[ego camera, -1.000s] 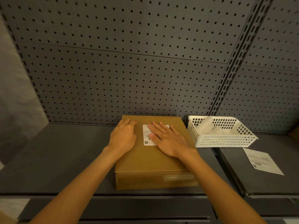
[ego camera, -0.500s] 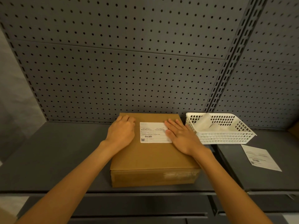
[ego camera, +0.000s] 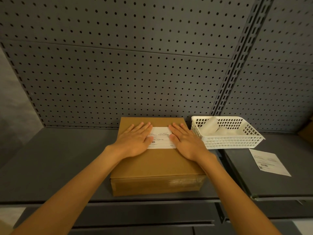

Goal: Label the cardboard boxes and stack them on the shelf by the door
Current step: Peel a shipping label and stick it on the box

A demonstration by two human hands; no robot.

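Note:
A flat brown cardboard box (ego camera: 155, 167) lies on the dark grey shelf (ego camera: 55, 167), its far edge against the pegboard. A white printed label (ego camera: 162, 139) is stuck on the far half of its top. My left hand (ego camera: 133, 141) lies flat with straight fingers on the box and covers the label's left end. My right hand (ego camera: 186, 141) lies flat with straight fingers on the box, its thumb touching the label's right edge.
A white plastic basket (ego camera: 237, 141) holding a roll of labels (ego camera: 209, 128) stands right of the box. A loose printed sheet (ego camera: 269, 161) lies on the neighbouring shelf section. The grey pegboard (ego camera: 135, 73) rises behind. A brown box corner (ego camera: 307, 131) shows at far right.
My right hand slid rightward off the label to its right edge. My left hand moved right onto the label's left end. The label now shows between both hands.

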